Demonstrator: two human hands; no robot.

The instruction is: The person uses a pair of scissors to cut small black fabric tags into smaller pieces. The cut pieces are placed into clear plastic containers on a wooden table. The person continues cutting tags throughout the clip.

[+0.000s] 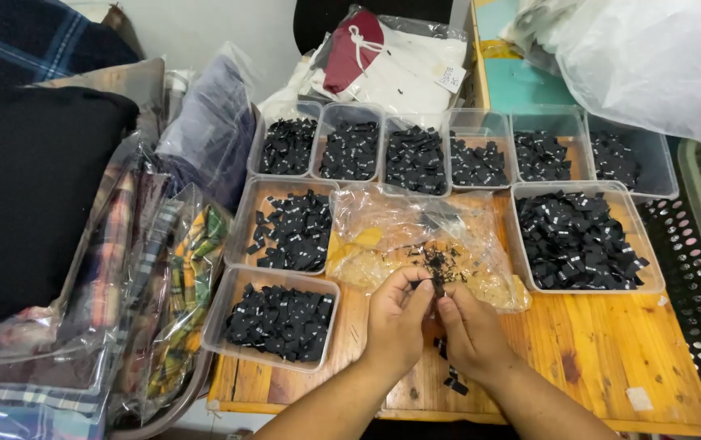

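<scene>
My left hand [395,318]: fingers pinched on a small black label [437,287]
My right hand [468,326]: fingertips closed on the same label, touching my left
Label: held between both hands above the wooden table [595,350], just before the clear plastic bag [415,236]
Around: clear trays [273,322] full of black labels

Nine clear tubs [436,122] of black tags [577,240], apparently; two hands [436,322].
</scene>
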